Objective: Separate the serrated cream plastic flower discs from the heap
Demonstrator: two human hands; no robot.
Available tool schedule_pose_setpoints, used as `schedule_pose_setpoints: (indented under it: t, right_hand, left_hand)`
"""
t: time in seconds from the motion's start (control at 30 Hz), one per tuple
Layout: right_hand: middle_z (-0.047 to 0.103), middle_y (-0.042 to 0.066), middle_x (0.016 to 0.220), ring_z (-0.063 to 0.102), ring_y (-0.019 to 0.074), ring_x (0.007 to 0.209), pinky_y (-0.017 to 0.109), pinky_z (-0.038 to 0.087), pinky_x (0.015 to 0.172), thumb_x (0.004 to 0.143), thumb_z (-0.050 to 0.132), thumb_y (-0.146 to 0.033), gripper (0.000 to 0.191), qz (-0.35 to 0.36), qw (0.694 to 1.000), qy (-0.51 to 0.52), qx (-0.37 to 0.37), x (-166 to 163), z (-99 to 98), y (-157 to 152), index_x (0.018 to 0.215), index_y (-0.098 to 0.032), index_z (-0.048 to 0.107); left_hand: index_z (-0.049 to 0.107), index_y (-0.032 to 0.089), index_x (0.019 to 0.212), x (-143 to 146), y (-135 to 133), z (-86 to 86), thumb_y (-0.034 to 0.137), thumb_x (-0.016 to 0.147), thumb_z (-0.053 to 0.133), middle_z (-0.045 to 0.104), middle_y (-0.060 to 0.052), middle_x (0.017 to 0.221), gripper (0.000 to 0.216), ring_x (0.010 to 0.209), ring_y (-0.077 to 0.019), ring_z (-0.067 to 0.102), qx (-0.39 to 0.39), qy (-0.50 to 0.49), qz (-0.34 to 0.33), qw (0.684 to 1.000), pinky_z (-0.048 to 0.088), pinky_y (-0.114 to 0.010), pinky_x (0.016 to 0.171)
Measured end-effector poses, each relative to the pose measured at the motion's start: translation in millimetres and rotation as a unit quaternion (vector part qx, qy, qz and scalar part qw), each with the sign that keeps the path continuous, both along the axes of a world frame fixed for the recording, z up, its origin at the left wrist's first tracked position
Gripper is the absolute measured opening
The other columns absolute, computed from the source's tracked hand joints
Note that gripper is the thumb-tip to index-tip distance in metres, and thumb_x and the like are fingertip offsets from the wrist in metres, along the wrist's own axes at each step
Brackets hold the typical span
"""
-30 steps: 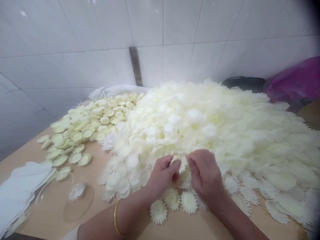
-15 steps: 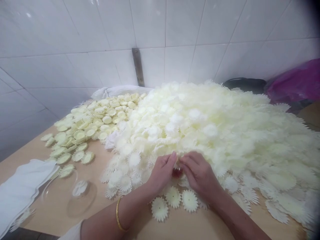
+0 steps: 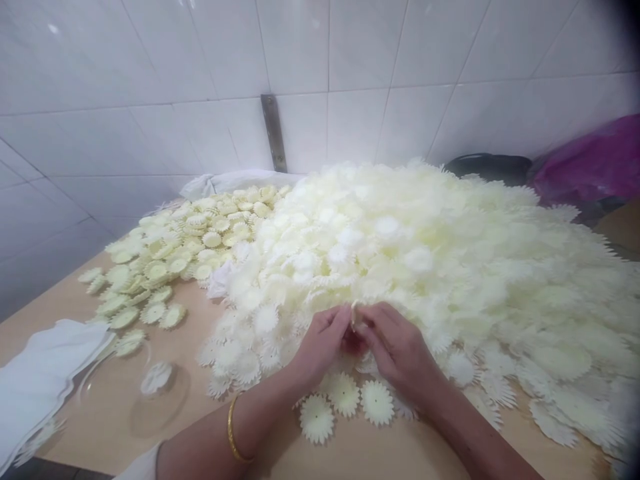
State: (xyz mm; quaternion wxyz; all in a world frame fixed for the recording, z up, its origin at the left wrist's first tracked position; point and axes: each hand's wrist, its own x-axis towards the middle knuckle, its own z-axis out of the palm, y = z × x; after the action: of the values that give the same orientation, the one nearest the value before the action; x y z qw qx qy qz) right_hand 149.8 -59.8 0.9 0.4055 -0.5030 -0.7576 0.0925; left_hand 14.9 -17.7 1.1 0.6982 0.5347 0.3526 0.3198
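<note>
My left hand (image 3: 323, 343) and my right hand (image 3: 400, 343) meet at the front of a large heap of pale cream flower cut-outs (image 3: 390, 227). Between their fingertips is a small cream flower piece (image 3: 355, 313), pinched from both sides and mostly hidden by the fingers. A gold bangle circles my left wrist. Just below the hands, loose flat flower cut-outs (image 3: 317, 419) with toothed edges and a small centre hole lie on the table.
Thicker, yellowish flower pieces (image 3: 173, 260) are piled at the left. Nearer are a white cloth (image 3: 50, 373) and a clear round container with a white top (image 3: 157, 378) on the wooden table (image 3: 200, 427). A tiled wall stands behind; a purple bag (image 3: 590, 160) is far right.
The flower piece between my fingertips has tilted and shows a little more of its edge. My hands stay in nearly the same place; the whole view shifts slightly.
</note>
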Motion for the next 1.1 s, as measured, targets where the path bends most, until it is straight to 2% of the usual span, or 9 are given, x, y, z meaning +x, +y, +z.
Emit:
schedule_pose_setpoints:
  t: [0.07,0.17,0.3,0.5,0.7,0.87,1.0,1.1]
  right_hand:
    - [0.051,0.006,0.083,0.049,0.0166,0.077,0.03,0.044,0.066,0.085,0.037,-0.011,0.022,0.0,1.0,-0.009,-0.007,0,-0.3,0,0.1,-0.017,0.05]
    - [0.05,0.005,0.081,0.049,0.0157,0.073,0.028,0.044,0.063,0.085,0.037,-0.011,0.018,-0.01,1.0,-0.005,-0.01,1,-2.1,1,0.094,-0.018,0.051]
    - [0.05,0.004,0.077,0.048,0.0143,0.069,0.026,0.043,0.059,0.085,0.038,-0.01,0.015,-0.021,1.0,-0.005,-0.011,2,-5.0,2,0.086,-0.018,0.051]
    - [0.048,0.005,0.07,0.045,0.016,0.065,0.029,0.041,0.058,0.079,0.036,-0.004,0.02,-0.047,0.994,-0.094,0.033,-1,-11.6,1,0.071,-0.016,0.05]
    - [0.049,0.007,0.068,0.044,0.0168,0.064,0.029,0.04,0.057,0.076,0.035,-0.002,0.022,-0.062,0.982,-0.147,0.097,-3,-14.8,3,0.069,-0.014,0.052]
    - [0.047,0.006,0.064,0.041,0.0163,0.061,0.028,0.037,0.055,0.077,0.034,-0.003,0.023,-0.066,0.973,-0.181,0.127,-4,-13.9,5,0.066,-0.014,0.051]
    - [0.046,0.006,0.063,0.039,0.0163,0.06,0.028,0.036,0.055,0.078,0.034,-0.005,0.023,-0.08,0.97,-0.188,0.129,-5,-15.9,6,0.064,-0.015,0.05]
    - [0.045,0.005,0.063,0.039,0.016,0.06,0.028,0.036,0.054,0.079,0.035,-0.006,0.022,-0.085,0.978,-0.155,0.112,-5,-17.4,5,0.064,-0.016,0.048]
  left_hand:
    - [0.056,0.013,0.069,0,0,0.8,0.052,0.078,0.045,0.057,-0.004,0.064,0.041,0.057,-0.0124,0.053,0.0,-0.007,-0.009,1.0,0.044,-0.025,0.058]
    - [0.056,0.013,0.066,0,0,-1.2,0.049,0.076,0.05,0.056,-0.004,0.061,0.038,0.057,-0.0125,0.053,0.004,-0.002,-0.018,1.0,0.043,-0.026,0.059]
    - [0.056,0.013,0.066,0,0,-3.2,0.048,0.079,0.046,0.057,-0.005,0.061,0.038,0.058,-0.0132,0.053,0.013,0.02,-0.024,0.999,0.043,-0.026,0.059]
    - [0.054,0.014,0.064,0,-2,-1.4,0.04,0.08,0.048,0.053,-0.003,0.062,0.031,0.06,-0.012,0.049,0.066,0.033,-0.049,0.996,0.041,-0.026,0.061]
    - [0.054,0.012,0.067,0,2,-6.1,0.036,0.079,0.052,0.051,-0.003,0.065,0.026,0.064,-0.0123,0.049,0.035,0.001,-0.07,0.997,0.041,-0.026,0.062]
    - [0.052,0.012,0.064,0,2,-6.2,0.036,0.077,0.054,0.049,-0.001,0.062,0.028,0.061,-0.0107,0.047,0.016,-0.004,-0.057,0.998,0.041,-0.025,0.062]
    - [0.053,0.012,0.061,2,1,-4.0,0.039,0.076,0.055,0.049,-0.001,0.06,0.031,0.06,-0.011,0.048,0.007,-0.008,-0.049,0.999,0.042,-0.026,0.061]
    - [0.054,0.011,0.06,3,0,-3.7,0.04,0.074,0.057,0.053,-0.002,0.059,0.032,0.059,-0.0115,0.051,-0.007,-0.019,-0.039,0.999,0.043,-0.026,0.06]
